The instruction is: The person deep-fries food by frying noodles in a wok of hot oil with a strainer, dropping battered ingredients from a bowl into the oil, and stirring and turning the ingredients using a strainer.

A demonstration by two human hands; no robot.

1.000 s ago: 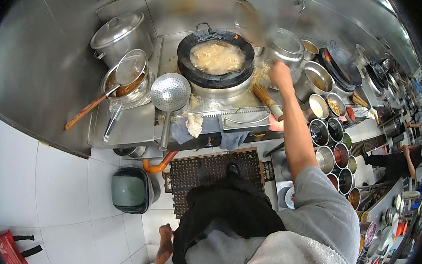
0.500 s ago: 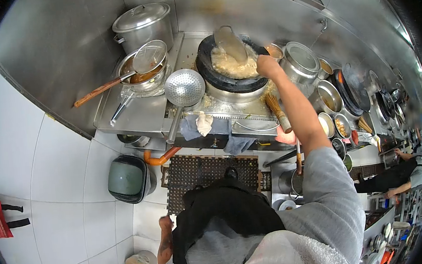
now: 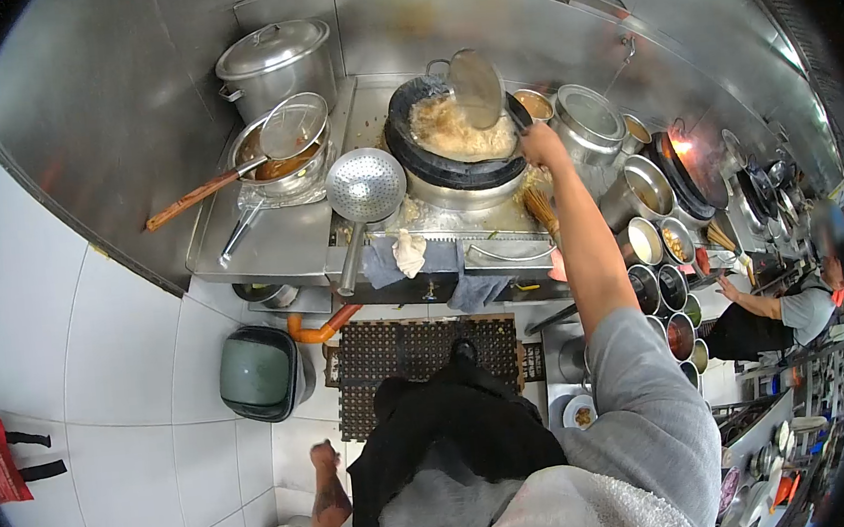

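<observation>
My right hand is closed on the handle of a round metal ladle, at the right rim of a black wok. The ladle's bowl is raised over the wok's back right part. Pale food in bubbling liquid fills the wok's middle. My left hand hangs low at my left side, away from the stove, with its fingers curled; whether anything is in them is too small to tell.
A perforated skimmer lies left of the wok, near a strainer over a bowl. A lidded pot stands behind. Right are a bamboo brush, pots and sauce containers. Another person stands far right.
The ladle swung from beside the wok down over the food, then rose above it. My right hand moved left to the wok's rim. The other person is now more upright, an arm stretched forward.
</observation>
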